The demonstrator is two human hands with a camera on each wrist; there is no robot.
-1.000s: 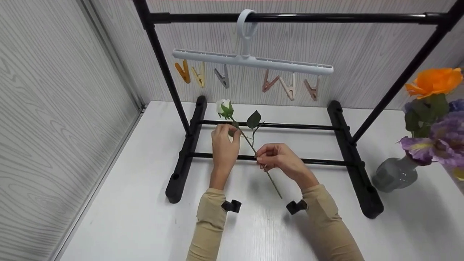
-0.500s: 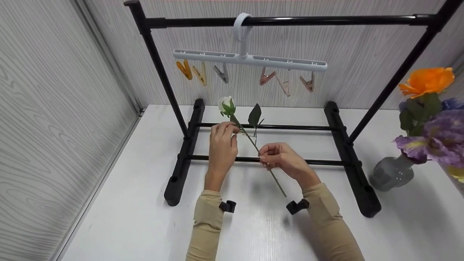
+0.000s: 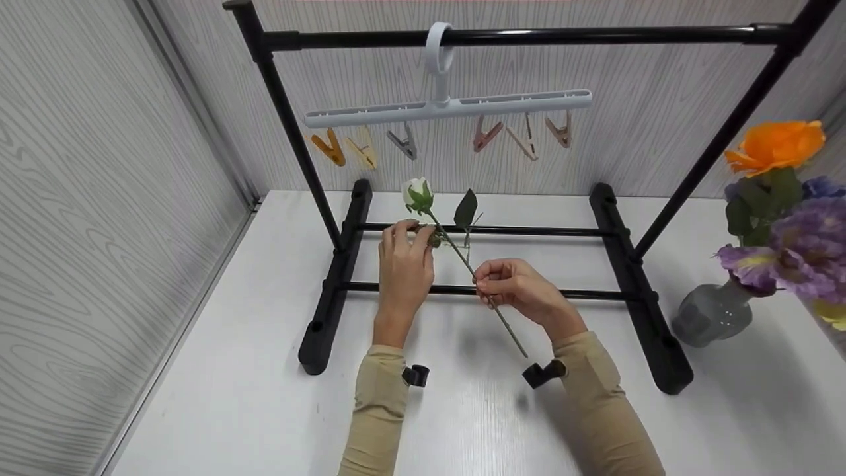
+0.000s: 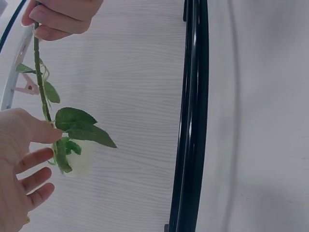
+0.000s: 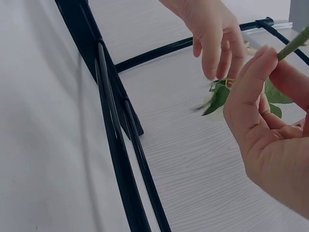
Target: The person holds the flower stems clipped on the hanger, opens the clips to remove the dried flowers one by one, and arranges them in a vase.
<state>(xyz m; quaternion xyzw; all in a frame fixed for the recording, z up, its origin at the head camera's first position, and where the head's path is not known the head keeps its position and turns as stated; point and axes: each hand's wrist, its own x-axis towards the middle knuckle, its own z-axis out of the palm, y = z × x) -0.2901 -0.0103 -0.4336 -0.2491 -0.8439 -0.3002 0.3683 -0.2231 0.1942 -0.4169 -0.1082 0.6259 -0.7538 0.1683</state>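
Observation:
A white artificial rose [image 3: 418, 196] slants over the rack's lower bars in the head view, bloom toward the back. My right hand [image 3: 522, 289] pinches its green stem [image 3: 512, 334] between thumb and fingers around mid-length. Close under the bloom is my left hand [image 3: 404, 271], its fingers loosely spread. In the left wrist view the left thumb [image 4: 46, 131] lies against the stem by the leaves [image 4: 89, 132], while the other fingers stand apart from it. Another dark leaf [image 3: 466, 209] sticks out to the right of the stem.
A black rack [image 3: 595, 36] stands around the work, its base bars beneath the hands. From its top bar hangs a pale hanger [image 3: 515, 104] with several clothespins [image 3: 487, 134]. At right stands a grey glass vase [image 3: 710, 316] with artificial flowers [image 3: 780, 147].
The hanger has swung, its left end now lower and its right end higher. The rose has shifted slightly right with the right hand. The left thumb and fingers have shifted around the upper leaves.

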